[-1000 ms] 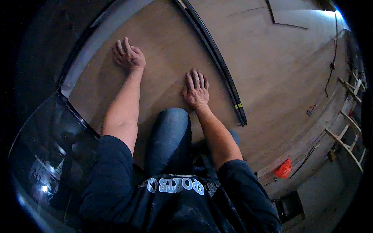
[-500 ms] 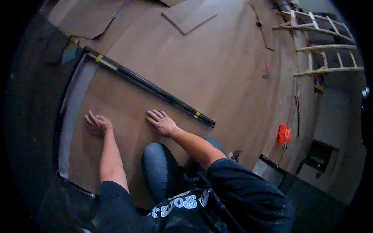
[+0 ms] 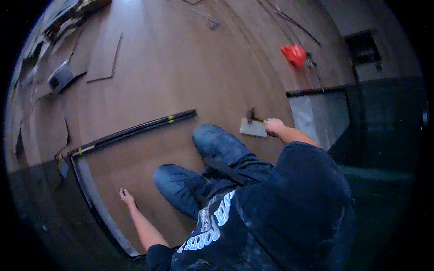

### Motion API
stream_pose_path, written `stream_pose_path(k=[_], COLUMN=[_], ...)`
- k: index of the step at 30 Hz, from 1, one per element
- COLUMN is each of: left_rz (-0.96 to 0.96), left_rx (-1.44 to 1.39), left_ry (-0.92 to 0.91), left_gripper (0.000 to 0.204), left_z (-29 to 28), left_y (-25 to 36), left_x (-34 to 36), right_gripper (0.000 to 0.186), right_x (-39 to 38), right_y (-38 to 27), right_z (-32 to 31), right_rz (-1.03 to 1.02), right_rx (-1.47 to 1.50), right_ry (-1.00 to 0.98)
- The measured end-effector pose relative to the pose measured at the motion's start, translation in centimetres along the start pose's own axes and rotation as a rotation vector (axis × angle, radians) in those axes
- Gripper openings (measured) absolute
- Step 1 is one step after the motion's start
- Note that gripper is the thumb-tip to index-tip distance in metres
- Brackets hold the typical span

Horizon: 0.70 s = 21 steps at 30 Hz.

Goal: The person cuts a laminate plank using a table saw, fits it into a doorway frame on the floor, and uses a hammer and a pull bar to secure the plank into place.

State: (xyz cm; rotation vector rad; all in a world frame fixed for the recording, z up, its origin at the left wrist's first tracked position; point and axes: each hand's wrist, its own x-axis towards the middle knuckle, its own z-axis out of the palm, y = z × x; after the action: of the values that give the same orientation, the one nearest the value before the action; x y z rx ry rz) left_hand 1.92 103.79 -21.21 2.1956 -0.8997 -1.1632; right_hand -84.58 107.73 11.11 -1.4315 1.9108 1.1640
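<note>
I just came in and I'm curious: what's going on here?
A person has their right hand closed around what looks like a hammer, by a pale block. Their left hand is down by the brown floor; I can't tell if it holds anything. A long black strip with yellow tape lies in front of their knees.

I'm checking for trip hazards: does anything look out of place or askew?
Mildly: the crumpled, bright red plastic-looking bag lies loose beyond the right hand, standing out against the plain brown floor. At upper left, thin brown flat panels lie at uneven angles instead of lined up. No spill shows.
</note>
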Motion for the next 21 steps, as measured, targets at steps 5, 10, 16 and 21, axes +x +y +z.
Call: stream_pose_path(k=[5,10,16,21], left_rz=[-0.086,-0.076,-0.312,-0.247], left_rx=[0.069,0.001,-0.064,0.106], left_ry=[-0.267,-0.266,-0.233,-0.313], left_gripper=[0.046,0.044,0.043,0.042], left_z=[5.7,10.0,8.1,9.5], left_y=[3.2,9.3,13.4,10.2], left_x=[-8.8,-17.4,-31.7,-36.6], right_gripper=[0.042,0.044,0.047,0.038], right_x=[-4.5,0.2,7.4,19.1], right_y=[6.5,0.1,-4.1,-4.3], right_z=[20.9,30.1,29.1,25.1], right_rz=[0.083,0.200,0.037,-0.086], right_rx=[0.308,0.766,0.778,0.840], right_ry=[-0.262,-0.183,0.219,0.251])
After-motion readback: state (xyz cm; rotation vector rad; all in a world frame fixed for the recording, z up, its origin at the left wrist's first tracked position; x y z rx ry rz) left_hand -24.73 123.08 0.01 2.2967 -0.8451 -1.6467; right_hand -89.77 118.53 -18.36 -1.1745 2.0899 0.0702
